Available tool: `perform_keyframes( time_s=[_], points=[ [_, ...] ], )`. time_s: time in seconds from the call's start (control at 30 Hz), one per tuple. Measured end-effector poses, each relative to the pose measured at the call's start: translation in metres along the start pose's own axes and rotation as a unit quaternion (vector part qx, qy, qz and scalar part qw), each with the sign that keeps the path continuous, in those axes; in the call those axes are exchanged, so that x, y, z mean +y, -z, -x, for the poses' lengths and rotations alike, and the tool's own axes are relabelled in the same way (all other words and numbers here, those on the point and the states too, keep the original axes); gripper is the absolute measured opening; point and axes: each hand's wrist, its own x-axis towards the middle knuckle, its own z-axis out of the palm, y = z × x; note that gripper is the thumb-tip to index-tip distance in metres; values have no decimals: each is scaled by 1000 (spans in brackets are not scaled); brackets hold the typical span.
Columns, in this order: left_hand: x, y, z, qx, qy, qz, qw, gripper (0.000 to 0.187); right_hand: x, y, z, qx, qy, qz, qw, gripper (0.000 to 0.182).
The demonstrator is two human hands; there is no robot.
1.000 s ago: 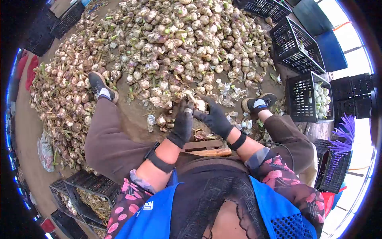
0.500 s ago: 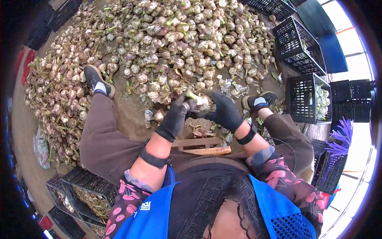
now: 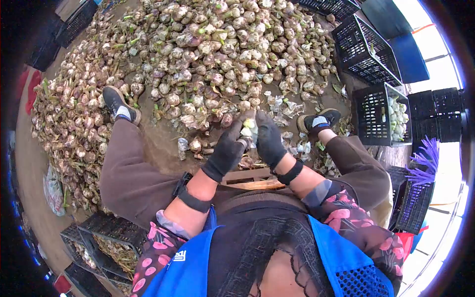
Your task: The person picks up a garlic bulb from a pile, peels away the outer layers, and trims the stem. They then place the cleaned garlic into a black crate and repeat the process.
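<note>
In the head view a garlic bulb [image 3: 249,129] with white, partly bared flesh is between my two dark-gloved hands, in front of the heap. My left hand [image 3: 227,148] closes on it from the left, fingers bent round its side. From the right, my right hand [image 3: 268,139] presses against it, fingers curled. The gloves hide part of the bulb. Just beyond my fingertips begins the big garlic pile [image 3: 217,59], purple-white bulbs with dry stems. Loose papery skins [image 3: 287,111] lie on the ground to the right of my hands.
A black crate [image 3: 380,116] of pale peeled garlic stands at right, another black crate [image 3: 366,49] behind it. Purple strips [image 3: 424,163] hang over a crate. Crates with stalks [image 3: 111,242] are at lower left. A wooden stool edge [image 3: 255,180] shows between my legs.
Both hands have turned and drawn closer together round the garlic bulb, fingertips now pointing away from me. The bulb has tilted upright and shows more white. The view has shifted slightly.
</note>
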Motion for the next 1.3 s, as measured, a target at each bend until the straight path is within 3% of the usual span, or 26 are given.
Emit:
perform_keyframes(
  time_s=[0.03, 0.07, 0.1, 0.2, 0.27, 0.3, 0.33, 0.4, 0.43, 0.53, 0.57, 0.6, 0.63, 0.67, 0.7, 0.73, 0.77, 0.8, 0.87, 0.9, 0.97, 1.07, 1.13, 1.2, 1.23, 1.3],
  points=[
    [6, 3, 3, -37, 122, 172, 977, 57, -6, -1, 0, 10, -86, -102, 991, 25],
    [12, 8, 5, -72, 239, 335, 909, 56, -12, -3, 0, 18, -169, -203, 964, 28],
    [18, 12, 6, -48, 263, 439, 858, 43, -10, -1, 0, 22, -167, -205, 964, 28],
    [5, 15, 9, -25, 299, 448, 842, 37, 1, 19, 0, -65, -206, -234, 948, 27],
    [-16, 12, 10, -29, 317, 408, 856, 29, 6, 31, 0, -132, -229, -282, 922, 28],
    [-17, 11, 6, -26, 174, 190, 966, 29, -5, 27, 3, -135, -70, 67, 986, 29],
    [-17, 11, 6, -24, 19, -44, 999, 28, -9, 28, 5, -134, -73, 66, 986, 29],
    [-17, 2, 11, 16, 21, -141, 990, 26, -18, 33, 4, -124, -37, 162, 978, 32],
    [-28, -4, 16, 17, 39, -197, 979, 25, -58, 20, 3, -78, -201, 81, 973, 32],
    [-40, -12, 27, -35, 116, -304, 945, 24, -72, 9, 10, -92, -226, -86, 966, 25],
    [-83, -23, 44, -143, 161, -277, 936, 25, -63, 4, 16, -113, 28, 153, 981, 28],
    [-113, -30, 58, -251, 203, -245, 914, 26, -54, 10, 15, -116, 29, 154, 981, 28],
    [-118, -31, 68, -300, 31, -210, 930, 27, -46, 19, 11, -138, -12, 136, 981, 28],
    [-128, -38, 72, -435, 85, -245, 862, 37, -44, 26, 7, -155, -50, 118, 980, 29],
    [-115, -33, 74, -357, 78, -278, 888, 43, -51, 20, 1, -117, -153, -238, 952, 30],
    [-88, -23, 69, -279, 70, -305, 908, 50, 3, 44, -5, -52, -29, 10, 998, 28],
    [-24, -2, 32, -295, 246, -296, 875, 64, -13, 44, -4, -21, -99, -70, 992, 29],
    [-43, 3, 30, -221, 266, -221, 912, 67, -33, 41, 0, 9, -171, -149, 974, 30],
    [-67, 2, 26, -134, 130, 48, 981, 68, -36, 40, 7, 28, -203, -153, 967, 31],
    [-60, -4, 26, -133, 132, 46, 981, 68, -39, 36, 7, -13, -178, -106, 978, 30],
    [-34, -20, 21, -59, 231, 426, 873, 73, -26, 30, 5, -58, -150, -51, 986, 28],
    [-13, -14, 19, -61, 313, 438, 840, 72, -32, 35, 0, -102, -211, -96, 967, 27],
    [-5, -13, 18, -40, 345, 427, 835, 72, -31, 34, -1, -50, -169, -43, 984, 27],
    [-3, -17, 21, 18, 351, 428, 833, 73, -41, 37, 0, -2, -72, 314, 947, 27],
    [-6, -18, 20, 17, 352, 429, 832, 73, -61, 30, 1, -38, 57, 442, 894, 28],
    [-11, -19, 20, -12, 278, 164, 946, 75, -69, 21, 2, -58, 71, 488, 868, 28]
  ],
)
